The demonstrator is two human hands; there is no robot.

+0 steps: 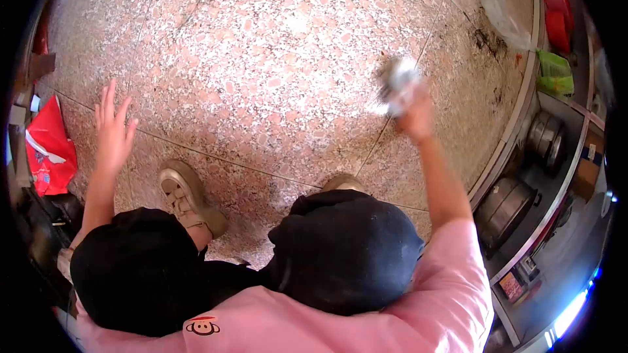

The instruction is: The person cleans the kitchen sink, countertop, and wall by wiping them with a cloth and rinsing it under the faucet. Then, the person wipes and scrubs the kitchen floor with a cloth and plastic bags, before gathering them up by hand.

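Note:
My right hand (415, 112) reaches out low over the speckled pink floor (261, 59), its fingers closed on a small white-and-grey object (400, 76). Motion smears that object, so its exact kind does not show, and I cannot tell if it touches the floor. Its left edge looks dark and fuzzy. To the left, my left hand (114, 127) is held out with fingers spread and nothing in it. A red bag (51, 147) with white marks lies left of that hand.
Dark dirt (487, 42) and a clear plastic bag (504, 13) lie on the floor at upper right. Along the right side runs a shelf (523, 248) with metal pots (504, 209), a green basket (555, 73) and a red container (556, 13). My shoes (190, 196) stand below.

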